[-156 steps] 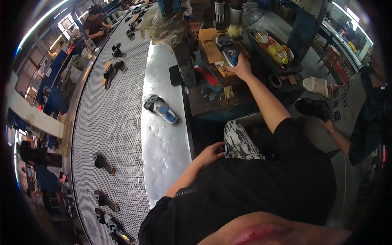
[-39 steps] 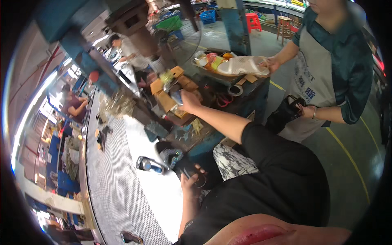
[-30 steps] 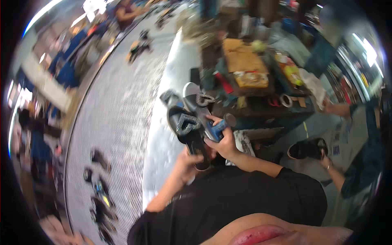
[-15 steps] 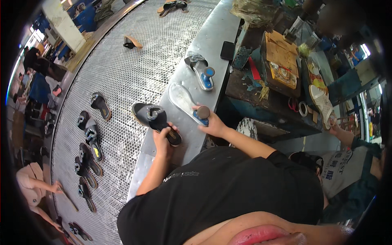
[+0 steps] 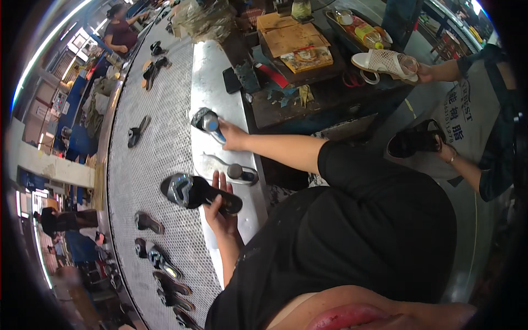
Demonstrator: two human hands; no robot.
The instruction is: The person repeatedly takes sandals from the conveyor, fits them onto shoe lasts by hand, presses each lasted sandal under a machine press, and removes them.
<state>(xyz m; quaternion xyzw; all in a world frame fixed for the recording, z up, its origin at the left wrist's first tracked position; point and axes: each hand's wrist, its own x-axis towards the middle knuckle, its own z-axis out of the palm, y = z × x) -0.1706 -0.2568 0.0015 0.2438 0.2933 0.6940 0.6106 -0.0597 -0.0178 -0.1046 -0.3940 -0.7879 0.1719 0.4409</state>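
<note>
My left hand (image 5: 221, 213) holds a black slide sandal (image 5: 199, 193) with a shiny ornament on its strap. Thumb and fingers grip it near the heel, above the metal ledge. My right hand (image 5: 234, 136) is closed round the heel end of a second sandal, which sits on a silver-and-blue shoe last (image 5: 213, 126) with a round knob. Between my hands, a bare silver shoe last (image 5: 220, 164) lies on the ledge (image 5: 206, 71), its dark knob pointing up. My left fingertips are close to that last; I cannot tell whether they touch it.
Several black sandals (image 5: 147, 223) lie on the perforated conveyor (image 5: 124, 181) at left. A cluttered workbench (image 5: 341, 96) with a cardboard-covered block stands at upper right; a black phone-like slab (image 5: 231, 80) lies near it. At right, a co-worker's hands hold a white mesh shoe (image 5: 385, 63) and a black sandal (image 5: 416, 140).
My right hand has let go of the bare last and moved up the ledge to take hold of the last with the sandal on it. My view has turned; my left hand keeps its sandal.
</note>
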